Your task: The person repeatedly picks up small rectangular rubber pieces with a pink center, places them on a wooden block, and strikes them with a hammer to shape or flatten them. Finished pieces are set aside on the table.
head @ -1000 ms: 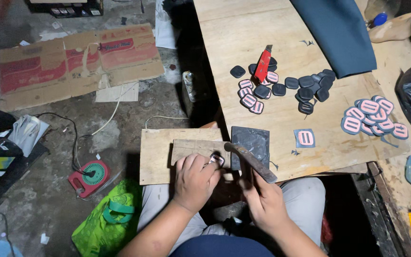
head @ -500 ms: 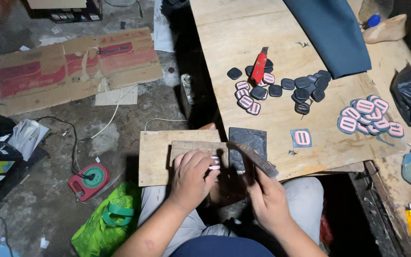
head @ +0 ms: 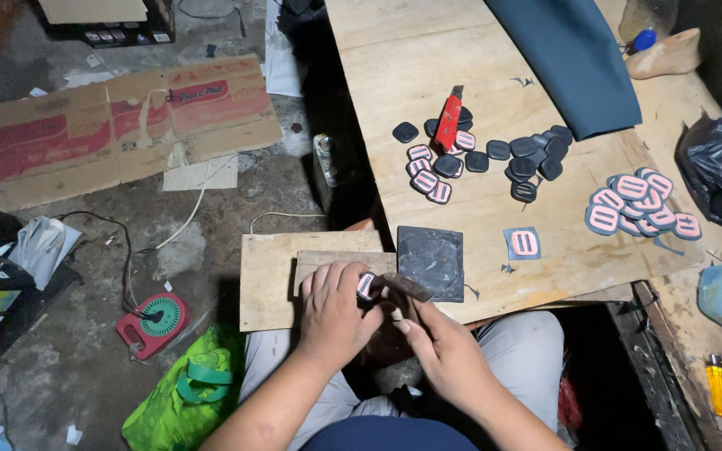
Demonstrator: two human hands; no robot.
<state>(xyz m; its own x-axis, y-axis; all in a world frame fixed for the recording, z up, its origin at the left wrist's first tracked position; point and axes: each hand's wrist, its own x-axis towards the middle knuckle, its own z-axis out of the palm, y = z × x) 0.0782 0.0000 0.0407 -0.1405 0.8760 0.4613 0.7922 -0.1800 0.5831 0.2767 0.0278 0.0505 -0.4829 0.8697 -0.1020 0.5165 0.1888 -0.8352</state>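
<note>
Small pink-and-dark slotted piece point(head: 366, 285) pinched in the left hand point(head: 333, 316) over a wooden block point(head: 327, 260) at the table's point(head: 495, 242) near edge; likely light, flat, fairly stiff, best gripped by its edges. Right hand point(head: 447, 352) closed round a worn, flat tool point(head: 404, 287) laid against it. Beyond, a dark square pad point(head: 432, 262), heaps of like pieces point(head: 638, 203), a red knife point(head: 449, 122).
</note>
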